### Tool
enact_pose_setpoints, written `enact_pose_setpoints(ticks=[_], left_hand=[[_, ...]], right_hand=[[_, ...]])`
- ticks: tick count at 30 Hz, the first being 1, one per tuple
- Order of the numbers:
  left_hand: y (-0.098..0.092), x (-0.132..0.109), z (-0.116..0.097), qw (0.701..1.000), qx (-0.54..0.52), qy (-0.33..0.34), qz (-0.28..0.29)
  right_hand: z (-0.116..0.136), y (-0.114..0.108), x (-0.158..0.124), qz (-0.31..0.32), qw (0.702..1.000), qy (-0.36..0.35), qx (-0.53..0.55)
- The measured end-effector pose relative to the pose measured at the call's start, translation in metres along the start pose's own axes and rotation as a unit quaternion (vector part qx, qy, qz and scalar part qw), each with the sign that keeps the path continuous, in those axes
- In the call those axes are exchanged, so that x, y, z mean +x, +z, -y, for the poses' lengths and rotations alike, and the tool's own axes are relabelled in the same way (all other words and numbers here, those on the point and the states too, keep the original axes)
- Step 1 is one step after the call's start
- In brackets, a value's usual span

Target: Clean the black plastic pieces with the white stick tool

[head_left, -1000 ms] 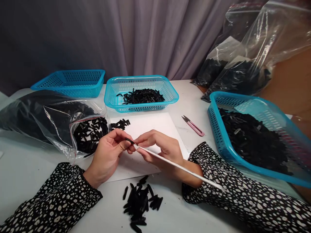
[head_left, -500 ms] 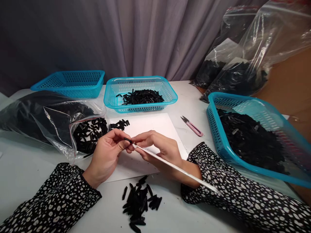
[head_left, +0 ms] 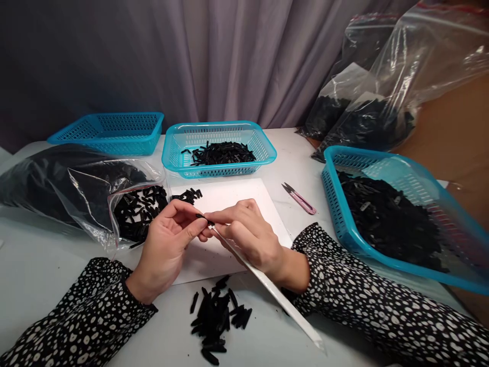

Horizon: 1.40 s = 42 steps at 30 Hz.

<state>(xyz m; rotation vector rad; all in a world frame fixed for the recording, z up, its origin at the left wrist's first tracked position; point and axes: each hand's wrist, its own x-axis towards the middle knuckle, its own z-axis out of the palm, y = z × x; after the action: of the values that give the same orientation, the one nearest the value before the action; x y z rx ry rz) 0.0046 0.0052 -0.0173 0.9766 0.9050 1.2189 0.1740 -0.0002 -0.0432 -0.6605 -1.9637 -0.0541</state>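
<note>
From my remote seat I see, at the table's (head_left: pixel 42 265) left edge, a clear plastic bag (head_left: pixel 76 186) lying on its side, its mouth spilling black pieces toward the middle. Behind it, at the back-left corner, stands an empty blue basket (head_left: pixel 110 145). The left hand (head_left: pixel 166 250) hovers over the near-left corner of a white sheet (head_left: pixel 244 191), thumb and fingertips pinched on a small black piece (head_left: pixel 201 218). That piece is held above the sheet, between the two hands. A small cluster of black pieces (head_left: pixel 187 195) lies on the sheet's far-left corner. The middle basket (head_left: pixel 225 169), partly filled with black pieces, sits just behind it. Near the table's front edge, below the hands, lies a loose pile (head_left: pixel 217 321) of the same pieces. The right hand (head_left: pixel 254 239) has its fingers clenched around a long white stick (head_left: pixel 275 293), whose tip meets the black piece while its tail slants toward the front edge. Right of the sheet lie pink snips (head_left: pixel 300 199). A large blue basket (head_left: pixel 340 209) heaped with black pieces fills the right edge, and two more bags (head_left: pixel 382 97) lean at the back-right corner.
</note>
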Motion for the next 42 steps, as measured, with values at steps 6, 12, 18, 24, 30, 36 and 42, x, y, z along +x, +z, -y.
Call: enact_pose_setpoints(ticks=[6,12,18,24,30,36,42], left_hand=[[-0.001,0.001,-0.001,1.000,-0.008,-0.017,0.012],[-0.002,0.003,0.000,0.999,-0.003,-0.018,0.026],[-0.002,0.000,0.000,0.998,0.008,-0.026,0.050],[-0.003,0.002,-0.001,0.999,-0.027,-0.018,0.029],[-0.005,0.003,-0.001,0.999,-0.046,-0.025,0.013],[-0.004,0.002,-0.002,0.998,-0.045,-0.035,0.023],[-0.005,0.003,-0.002,0.998,-0.038,-0.040,0.012]], right_hand=[[-0.002,0.002,-0.002,-0.015,0.999,0.010,0.027],[-0.001,0.002,-0.002,-0.016,0.999,0.019,0.032],[-0.004,-0.002,0.000,-0.036,0.994,0.093,0.045],[0.007,-0.004,0.002,-0.050,0.979,0.112,0.165],[0.009,-0.002,0.000,-0.060,0.980,0.086,0.172],[0.007,-0.003,0.000,-0.054,0.979,0.098,0.171],[0.009,-0.009,-0.001,-0.019,0.951,0.244,0.190]])
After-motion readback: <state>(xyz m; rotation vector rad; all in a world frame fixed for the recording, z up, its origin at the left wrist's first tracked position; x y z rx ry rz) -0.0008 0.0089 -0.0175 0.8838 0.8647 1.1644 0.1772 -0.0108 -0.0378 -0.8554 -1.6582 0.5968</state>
